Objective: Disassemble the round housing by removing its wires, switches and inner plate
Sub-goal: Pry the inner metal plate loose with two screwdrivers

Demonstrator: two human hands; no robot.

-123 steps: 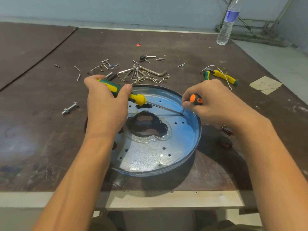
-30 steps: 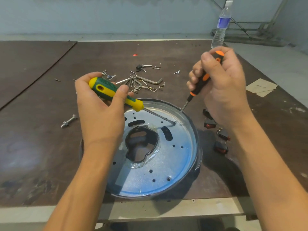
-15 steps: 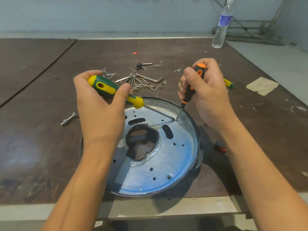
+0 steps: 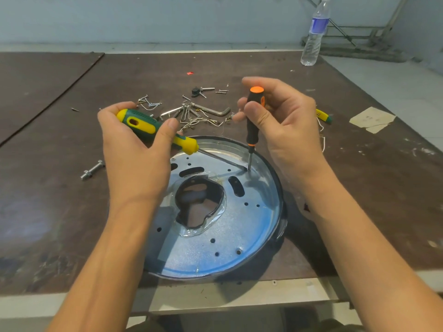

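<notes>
The round metal housing [image 4: 279,207] lies at the table's near edge, and its perforated inner plate [image 4: 230,238] with a dark central opening sits inside it. My left hand [image 4: 134,152] grips a green-and-yellow screwdriver [image 4: 153,127] whose shaft slants down to the plate's far right. My right hand [image 4: 285,123] holds a black-and-orange screwdriver [image 4: 253,116] upright, its tip on the plate at the same spot near the rim. Both tips meet there.
Loose screws, wire bits and a hex key [image 4: 213,111] are scattered beyond the housing. A bolt [image 4: 92,169] lies to the left, a yellow-green tool [image 4: 323,115] behind my right hand, a water bottle [image 4: 314,34] at the far right, and paper scraps [image 4: 371,119] near the right edge.
My right hand has come down and stood the orange screwdriver upright, bringing its tip to the plate beside the other tip. The left hand has barely moved.
</notes>
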